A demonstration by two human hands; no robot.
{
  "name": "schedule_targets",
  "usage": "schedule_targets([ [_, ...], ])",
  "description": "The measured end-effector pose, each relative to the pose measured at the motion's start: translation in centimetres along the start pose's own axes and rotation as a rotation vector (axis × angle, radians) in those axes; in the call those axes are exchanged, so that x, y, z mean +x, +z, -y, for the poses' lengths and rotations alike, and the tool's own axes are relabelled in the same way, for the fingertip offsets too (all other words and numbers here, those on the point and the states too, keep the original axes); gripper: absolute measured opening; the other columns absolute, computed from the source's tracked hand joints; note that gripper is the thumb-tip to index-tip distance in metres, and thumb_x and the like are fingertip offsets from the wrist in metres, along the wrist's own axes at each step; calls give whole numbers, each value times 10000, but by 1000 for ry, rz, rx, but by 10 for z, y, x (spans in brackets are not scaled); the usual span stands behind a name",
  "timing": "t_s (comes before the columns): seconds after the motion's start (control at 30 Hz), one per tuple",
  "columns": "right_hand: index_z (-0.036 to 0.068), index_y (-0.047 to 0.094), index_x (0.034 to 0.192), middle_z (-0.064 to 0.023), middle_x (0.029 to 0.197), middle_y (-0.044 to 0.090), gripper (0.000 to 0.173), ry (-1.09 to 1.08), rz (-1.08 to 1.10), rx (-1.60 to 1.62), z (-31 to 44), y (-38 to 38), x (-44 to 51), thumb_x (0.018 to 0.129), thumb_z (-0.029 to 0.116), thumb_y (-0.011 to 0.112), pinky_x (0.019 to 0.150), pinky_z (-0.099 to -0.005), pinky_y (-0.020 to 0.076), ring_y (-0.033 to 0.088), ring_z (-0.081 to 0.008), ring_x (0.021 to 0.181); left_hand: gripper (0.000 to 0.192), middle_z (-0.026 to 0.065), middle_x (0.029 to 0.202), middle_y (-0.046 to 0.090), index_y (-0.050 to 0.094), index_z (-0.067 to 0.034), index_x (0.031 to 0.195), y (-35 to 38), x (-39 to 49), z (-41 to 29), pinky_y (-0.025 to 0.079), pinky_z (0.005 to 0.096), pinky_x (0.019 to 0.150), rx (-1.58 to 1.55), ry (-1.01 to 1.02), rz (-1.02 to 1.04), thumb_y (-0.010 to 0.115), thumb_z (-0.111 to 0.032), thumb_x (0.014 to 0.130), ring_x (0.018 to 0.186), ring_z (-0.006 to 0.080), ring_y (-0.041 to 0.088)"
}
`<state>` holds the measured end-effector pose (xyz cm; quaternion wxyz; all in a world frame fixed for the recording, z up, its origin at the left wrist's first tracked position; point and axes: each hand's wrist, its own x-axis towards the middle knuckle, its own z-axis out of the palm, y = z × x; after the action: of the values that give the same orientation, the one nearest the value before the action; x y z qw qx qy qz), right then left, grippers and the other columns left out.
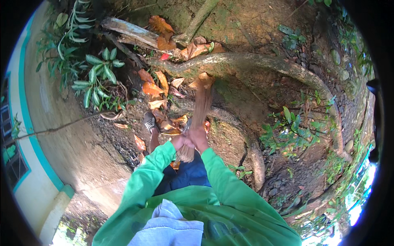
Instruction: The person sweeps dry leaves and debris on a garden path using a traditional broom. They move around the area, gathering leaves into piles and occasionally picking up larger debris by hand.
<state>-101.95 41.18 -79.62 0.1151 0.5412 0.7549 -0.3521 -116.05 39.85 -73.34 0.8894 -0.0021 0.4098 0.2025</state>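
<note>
A stick broom (202, 106) of thin brown twigs is held in front of my body, its far end pointing away from me and blurred. My right hand (199, 135) wraps around the bundle. Just behind it and to the left, my left hand (182, 142) grips the same bundle near its thick butt, which sticks out toward my body. Dry orange-brown leaves (203, 80) lie at the broom's far tip, against bare soil. More dry leaves (153, 89) are scattered left of the broom, and several lie around my shoe (149, 121).
A thick root (237, 58) arches across the soil ahead; another root (257, 163) runs down on the right. Variegated plants (101, 72) grow at left beside a concrete strip (101, 156) and a building wall (40, 160). Low green plants (292, 132) stand at right. A weathered log (132, 30) lies far left.
</note>
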Motion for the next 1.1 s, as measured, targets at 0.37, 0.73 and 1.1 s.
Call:
schedule_targets([
  [0.37,-37,592,1026,-197,912,625,246,300,-180,986,59,-78,-160,820,84,646,649,-341,516,631,-265,738,655,172,978,660,519,117,1129,98,-101,53,503,324,804,433,-26,-279,766,-77,554,885,244,648],
  [0.73,-40,612,1063,-156,944,666,446,71,7,830,-12,-17,-11,681,131,765,747,-349,504,638,-236,809,721,186,1088,584,492,29,1196,50,-5,38,478,370,889,198,296,-526,714,-47,514,1165,253,490],
  [1.1,-69,560,1155,-113,974,659,516,474,132,1063,13,-64,-142,691,58,746,762,-286,507,621,-167,836,732,170,1033,614,369,71,1263,107,-63,95,518,364,822,6,123,-196,701,-9,615,953,277,634],
])
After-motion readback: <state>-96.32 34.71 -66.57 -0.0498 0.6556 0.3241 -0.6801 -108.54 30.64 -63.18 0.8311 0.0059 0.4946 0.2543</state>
